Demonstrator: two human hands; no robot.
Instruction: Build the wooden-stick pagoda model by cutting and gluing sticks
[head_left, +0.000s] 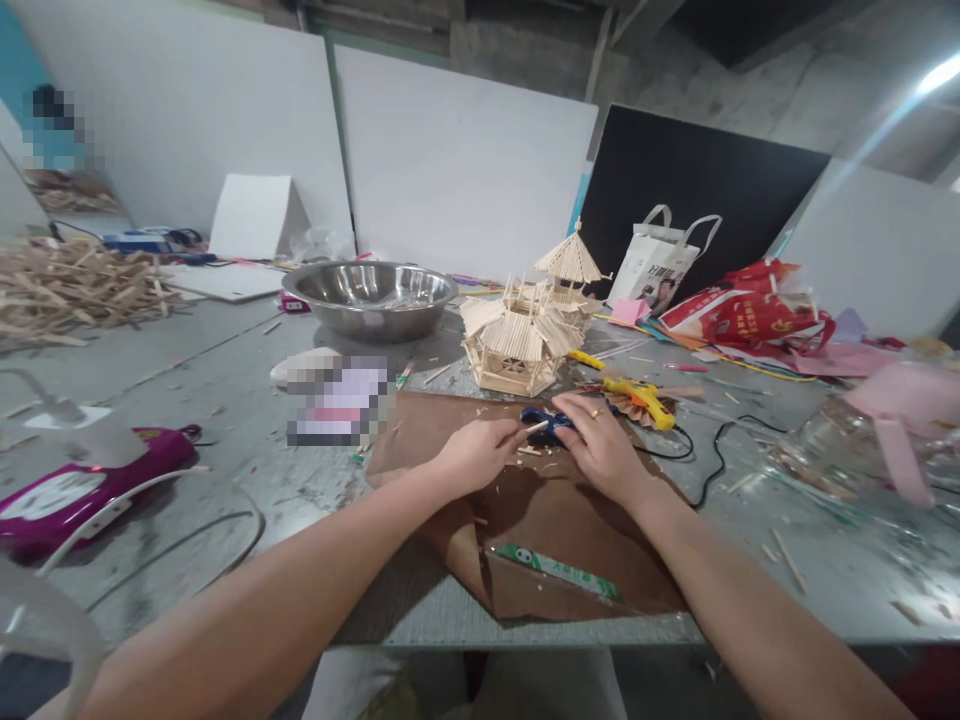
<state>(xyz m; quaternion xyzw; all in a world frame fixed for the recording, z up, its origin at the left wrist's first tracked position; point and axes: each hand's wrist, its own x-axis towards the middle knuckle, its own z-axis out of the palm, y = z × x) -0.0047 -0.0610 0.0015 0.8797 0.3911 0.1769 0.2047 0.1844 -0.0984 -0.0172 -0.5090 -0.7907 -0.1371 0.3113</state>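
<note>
My left hand (pixel 484 455) is closed, pinching a short thin wooden stick (pixel 537 428) that points to the right. My right hand (pixel 604 450), with a ring on one finger, curls over a dark blue tool (pixel 551 424); its working end is hidden, so I cannot tell its exact kind. Both hands are close together above a brown sheet (pixel 540 510) scattered with small wood scraps. Just beyond them stands a small pavilion model (pixel 514 345) built of thin sticks, with a second pointed-roof part (pixel 571 258) behind it.
A yellow glue gun (pixel 641 398) with a black cord lies right of my hands. A green-and-white wrapper (pixel 559 570) rests on the sheet. Farther out are a steel basin (pixel 371 300), a pile of sticks (pixel 75 290), a purple power strip (pixel 97 490) and a pink-lidded clear jug (pixel 832 450).
</note>
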